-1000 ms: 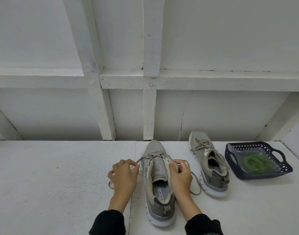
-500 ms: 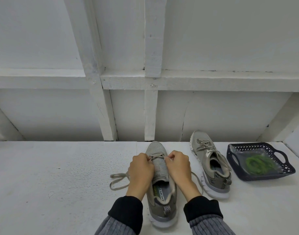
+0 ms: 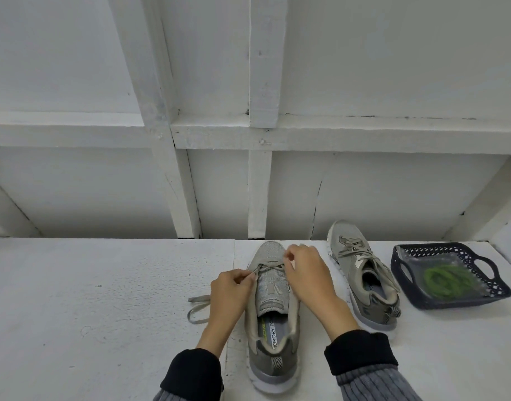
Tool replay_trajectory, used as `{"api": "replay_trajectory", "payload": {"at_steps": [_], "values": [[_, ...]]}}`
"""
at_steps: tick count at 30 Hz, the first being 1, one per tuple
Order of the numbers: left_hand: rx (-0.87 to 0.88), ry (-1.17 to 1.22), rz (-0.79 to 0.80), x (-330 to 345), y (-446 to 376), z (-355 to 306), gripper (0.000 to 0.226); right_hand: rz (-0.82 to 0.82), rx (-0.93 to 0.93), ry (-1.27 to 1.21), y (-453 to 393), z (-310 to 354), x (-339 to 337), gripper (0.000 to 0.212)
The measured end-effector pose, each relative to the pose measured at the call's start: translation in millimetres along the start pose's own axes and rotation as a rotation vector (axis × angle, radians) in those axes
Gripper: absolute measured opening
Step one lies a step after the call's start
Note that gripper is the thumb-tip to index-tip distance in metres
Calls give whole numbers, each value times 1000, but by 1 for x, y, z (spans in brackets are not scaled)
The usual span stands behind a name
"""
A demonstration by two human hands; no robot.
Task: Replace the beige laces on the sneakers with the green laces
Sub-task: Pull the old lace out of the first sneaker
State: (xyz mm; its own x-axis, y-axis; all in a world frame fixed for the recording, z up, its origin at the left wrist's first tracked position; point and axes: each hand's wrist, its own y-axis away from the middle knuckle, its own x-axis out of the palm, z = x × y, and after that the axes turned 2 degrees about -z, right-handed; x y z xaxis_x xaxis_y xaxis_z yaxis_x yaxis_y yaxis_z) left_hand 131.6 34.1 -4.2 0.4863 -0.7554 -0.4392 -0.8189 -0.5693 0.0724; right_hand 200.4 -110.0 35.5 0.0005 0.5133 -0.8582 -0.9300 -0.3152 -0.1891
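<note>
A grey-beige sneaker (image 3: 273, 311) lies in front of me, toe pointing away, its upper eyelets unlaced. My left hand (image 3: 229, 290) pinches the beige lace (image 3: 198, 308) at the shoe's left side; the loose end trails onto the table to the left. My right hand (image 3: 307, 273) pinches the lace near the toe-end eyelets. A second sneaker (image 3: 364, 280), still laced in beige, stands to the right. Green laces (image 3: 448, 280) lie coiled in a dark basket.
The dark blue plastic basket (image 3: 404, 273) with handles sits at the far right of the white table (image 3: 89, 314). A white wall with wooden beams rises right behind the shoes.
Both hands have moved up the near shoe toward its toe. More of the lace is out of the upper eyelets, and the tongue is now exposed.
</note>
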Motion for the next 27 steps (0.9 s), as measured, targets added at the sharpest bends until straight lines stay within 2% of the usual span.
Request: {"api": "replay_trajectory", "payload": {"at_steps": [2, 4, 7, 9, 13, 16, 18, 20, 22, 24, 27], "values": [[-40, 86, -21, 5, 4, 4, 8, 61, -131, -75, -12, 10, -2, 19], [-90, 167, -28, 7, 5, 7, 9, 201, -187, -73, -22, 17, 3, 21], [-118, 247, -33, 9, 7, 9, 9, 363, -212, 70, -30, 18, 16, 19], [-132, 267, -44, 10, 8, 9, 7, 390, -215, 141, -29, 17, 20, 14], [-153, 332, -72, 15, 9, 11, 11, 362, -228, 252, -26, 13, 26, 14], [-153, 340, -101, 17, 12, 9, 8, 264, -110, 29, -25, 8, 28, 11], [-139, 320, -122, 17, 14, 8, 8, 98, 104, -268, -24, 4, 27, 15], [-131, 280, -130, 16, 15, 7, 9, -61, 408, -527, -23, -3, 26, 16], [-140, 273, -113, 15, 15, 6, 9, -124, 620, -620, -24, -13, 27, 13], [-139, 284, -102, 14, 16, 5, 9, -114, 588, -546, -23, -15, 24, 10], [-135, 284, -103, 13, 19, 3, 13, -136, 189, -275, -21, -2, 12, 27]]}}
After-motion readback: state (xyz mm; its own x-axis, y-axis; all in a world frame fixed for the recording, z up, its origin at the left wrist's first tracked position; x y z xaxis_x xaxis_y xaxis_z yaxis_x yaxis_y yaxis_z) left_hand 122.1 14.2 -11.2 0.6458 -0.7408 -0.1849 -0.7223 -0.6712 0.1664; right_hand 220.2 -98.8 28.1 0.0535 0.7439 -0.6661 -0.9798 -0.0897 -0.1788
